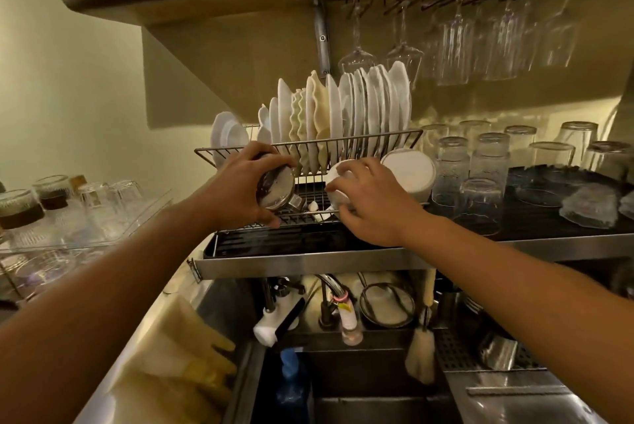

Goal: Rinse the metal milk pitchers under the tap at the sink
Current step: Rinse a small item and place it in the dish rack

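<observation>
Up at the rack, left hand grips a metal pitcher, right hand a white cup; crowding could topple plates.

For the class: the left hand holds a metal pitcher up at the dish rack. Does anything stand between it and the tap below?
Yes. The steel shelf carrying the dish rack juts out between the metal pitcher, gripped by the left hand, and the tap beneath it.

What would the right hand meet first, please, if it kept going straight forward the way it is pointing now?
Probably the large white bowl just past the small white cup that the right hand grips on the dish rack; depth is unclear.
</observation>
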Action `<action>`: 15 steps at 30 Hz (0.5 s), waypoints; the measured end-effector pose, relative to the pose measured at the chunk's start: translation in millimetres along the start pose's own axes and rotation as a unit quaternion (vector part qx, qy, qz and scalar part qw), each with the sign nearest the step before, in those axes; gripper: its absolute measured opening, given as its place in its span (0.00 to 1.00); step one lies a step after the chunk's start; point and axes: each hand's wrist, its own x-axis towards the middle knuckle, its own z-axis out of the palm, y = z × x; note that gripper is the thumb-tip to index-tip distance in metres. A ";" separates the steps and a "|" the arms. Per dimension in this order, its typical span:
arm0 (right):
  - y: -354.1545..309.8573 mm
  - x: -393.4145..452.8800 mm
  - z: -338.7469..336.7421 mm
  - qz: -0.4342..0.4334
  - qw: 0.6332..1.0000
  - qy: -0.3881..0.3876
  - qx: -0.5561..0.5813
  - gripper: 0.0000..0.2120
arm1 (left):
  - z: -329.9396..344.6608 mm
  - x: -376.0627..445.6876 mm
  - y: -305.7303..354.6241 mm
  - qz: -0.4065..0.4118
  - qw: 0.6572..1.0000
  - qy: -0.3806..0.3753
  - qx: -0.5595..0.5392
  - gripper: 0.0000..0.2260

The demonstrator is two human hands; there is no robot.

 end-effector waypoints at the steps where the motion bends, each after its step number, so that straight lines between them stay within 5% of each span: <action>1: 0.2 0.1 2.0 0.003 1.000 0.004 -0.003 0.20 | 2.1 1.6 -2.0 0.002 1.000 -0.001 -0.003 0.46; 10: -3.6 3.0 10.9 0.023 0.999 0.041 -0.014 0.17 | 21.4 16.0 -18.9 -0.011 0.998 -0.043 -0.039 0.45; 15: -7.3 2.4 14.1 0.030 0.998 0.056 -0.019 0.16 | 32.3 19.4 -18.7 -0.039 0.996 -0.030 -0.076 0.36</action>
